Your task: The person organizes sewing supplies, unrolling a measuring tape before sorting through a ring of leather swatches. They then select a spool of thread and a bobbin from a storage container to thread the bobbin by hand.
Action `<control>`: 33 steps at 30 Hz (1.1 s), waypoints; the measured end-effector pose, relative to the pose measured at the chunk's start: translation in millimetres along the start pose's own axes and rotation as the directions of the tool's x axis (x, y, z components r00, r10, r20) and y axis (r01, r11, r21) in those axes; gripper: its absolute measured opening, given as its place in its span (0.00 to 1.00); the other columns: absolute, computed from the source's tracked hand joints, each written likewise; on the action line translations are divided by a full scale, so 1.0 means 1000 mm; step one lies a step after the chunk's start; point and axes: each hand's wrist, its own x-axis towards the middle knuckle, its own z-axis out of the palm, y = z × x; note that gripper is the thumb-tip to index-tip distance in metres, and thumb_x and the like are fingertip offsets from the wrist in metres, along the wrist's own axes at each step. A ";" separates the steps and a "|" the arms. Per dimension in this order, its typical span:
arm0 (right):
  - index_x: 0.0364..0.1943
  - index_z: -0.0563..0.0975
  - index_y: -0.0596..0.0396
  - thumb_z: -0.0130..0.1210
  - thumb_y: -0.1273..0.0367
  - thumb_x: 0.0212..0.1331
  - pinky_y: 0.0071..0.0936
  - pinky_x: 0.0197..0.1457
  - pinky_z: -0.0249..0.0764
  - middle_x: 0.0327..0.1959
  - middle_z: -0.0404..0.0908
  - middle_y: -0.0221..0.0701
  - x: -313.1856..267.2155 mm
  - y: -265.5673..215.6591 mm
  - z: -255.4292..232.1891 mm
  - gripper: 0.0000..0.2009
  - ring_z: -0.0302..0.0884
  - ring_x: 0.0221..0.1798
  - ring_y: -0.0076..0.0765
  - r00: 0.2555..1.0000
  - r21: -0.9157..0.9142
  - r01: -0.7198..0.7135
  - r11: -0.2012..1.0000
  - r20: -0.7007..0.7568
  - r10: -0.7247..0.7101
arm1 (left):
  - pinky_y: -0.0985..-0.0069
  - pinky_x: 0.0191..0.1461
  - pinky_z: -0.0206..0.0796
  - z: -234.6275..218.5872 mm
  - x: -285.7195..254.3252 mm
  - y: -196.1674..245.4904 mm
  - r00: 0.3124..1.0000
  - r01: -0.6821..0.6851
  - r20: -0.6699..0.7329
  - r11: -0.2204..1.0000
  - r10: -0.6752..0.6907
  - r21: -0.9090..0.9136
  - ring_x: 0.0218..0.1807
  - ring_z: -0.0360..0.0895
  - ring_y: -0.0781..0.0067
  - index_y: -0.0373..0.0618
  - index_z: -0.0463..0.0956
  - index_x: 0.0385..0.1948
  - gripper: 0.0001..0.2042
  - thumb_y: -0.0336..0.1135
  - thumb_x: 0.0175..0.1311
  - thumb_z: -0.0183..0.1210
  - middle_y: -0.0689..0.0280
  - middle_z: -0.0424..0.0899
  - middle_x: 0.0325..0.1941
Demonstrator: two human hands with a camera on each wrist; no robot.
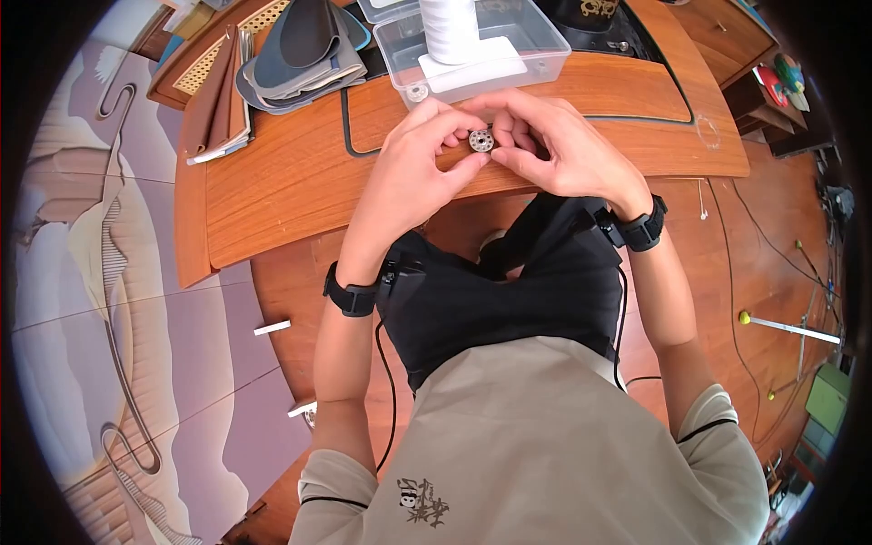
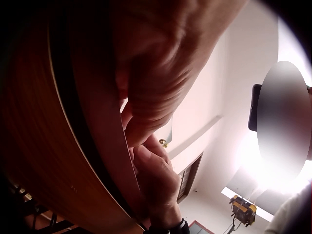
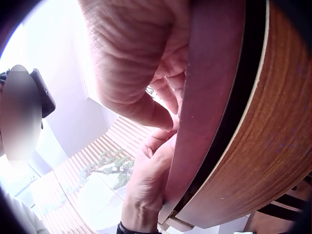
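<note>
A small round metal disc with holes, like a bobbin [image 1: 481, 141], is held between the two hands over the table's front edge in the head view. The left hand [image 1: 420, 163] pinches its left side between thumb and fingers. At its right side, the right hand [image 1: 565, 145] has its thumb tip and index finger close against the disc, with the other fingers curled. In the left wrist view the left hand [image 2: 161, 73] hides the disc; in the right wrist view the right hand [image 3: 134, 63] mostly covers it too.
Behind the hands stands a clear plastic box [image 1: 545, 68] with a white thread spool [image 1: 450, 32] and another small disc [image 1: 416, 94]. Folded fabric or leather pieces [image 1: 304, 73] lie at the table's back left. A dark machine part [image 1: 590, 14] is at the back right.
</note>
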 end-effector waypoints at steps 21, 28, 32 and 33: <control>0.35 0.76 0.60 0.60 0.65 0.56 0.25 0.26 0.65 0.20 0.74 0.31 0.001 -0.005 -0.001 0.12 0.68 0.22 0.27 0.994 -0.017 -0.110 0.994 0.006 0.110 | 0.82 0.42 0.70 -0.002 -0.005 -0.002 1.000 -0.005 -0.019 0.960 0.000 -0.281 0.37 0.75 0.79 0.37 0.76 0.41 0.14 0.19 0.51 0.63 0.66 0.74 0.42; 0.34 0.76 0.59 0.60 0.66 0.57 0.25 0.26 0.66 0.20 0.74 0.31 0.001 -0.005 0.000 0.10 0.69 0.22 0.27 0.996 0.003 -0.074 0.997 -0.047 0.074 | 0.80 0.44 0.71 -0.001 -0.003 0.000 0.998 0.053 -0.014 0.953 -0.060 -0.297 0.39 0.78 0.78 0.36 0.74 0.44 0.15 0.20 0.53 0.63 0.65 0.79 0.40; 0.34 0.76 0.59 0.60 0.66 0.57 0.25 0.26 0.66 0.20 0.74 0.31 0.001 -0.007 0.000 0.10 0.69 0.22 0.27 0.996 -0.019 -0.055 0.998 -0.069 0.053 | 0.80 0.45 0.71 -0.002 -0.004 -0.003 0.996 0.091 0.021 0.959 -0.089 -0.269 0.40 0.79 0.79 0.36 0.74 0.44 0.14 0.22 0.55 0.62 0.64 0.82 0.37; 0.35 0.75 0.59 0.60 0.67 0.57 0.25 0.26 0.66 0.20 0.74 0.30 0.001 -0.007 0.000 0.10 0.69 0.22 0.27 0.996 -0.024 -0.052 0.998 -0.075 0.050 | 0.80 0.46 0.71 -0.002 -0.005 -0.002 0.995 0.097 0.014 0.956 -0.096 -0.277 0.40 0.79 0.79 0.36 0.74 0.44 0.13 0.22 0.56 0.61 0.64 0.82 0.37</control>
